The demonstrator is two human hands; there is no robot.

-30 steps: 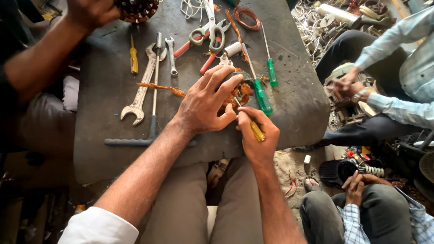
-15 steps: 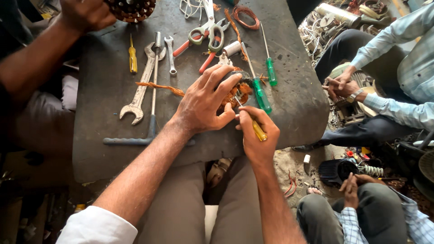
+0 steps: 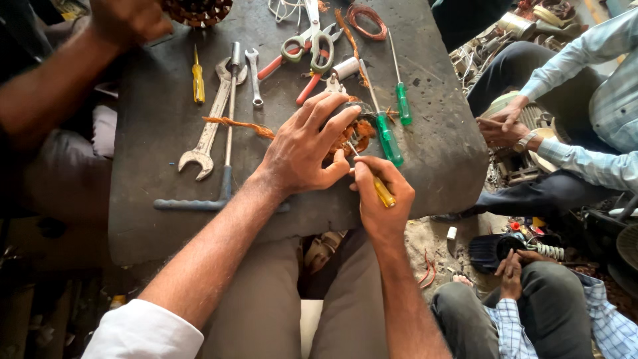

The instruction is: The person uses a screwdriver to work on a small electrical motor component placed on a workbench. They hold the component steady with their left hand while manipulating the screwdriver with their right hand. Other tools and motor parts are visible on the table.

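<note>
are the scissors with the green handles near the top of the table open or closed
Open. The scissors lie flat on the dark table with their two green handle loops spread apart; the blades run out of view at the top edge.

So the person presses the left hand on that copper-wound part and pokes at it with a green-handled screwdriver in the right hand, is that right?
Not quite. The head view shows the right hand holding a yellow-handled screwdriver, not a green one. The two green-handled screwdrivers lie loose on the dark slab. The rest stands: the left hand presses on the copper-wound part.
</note>
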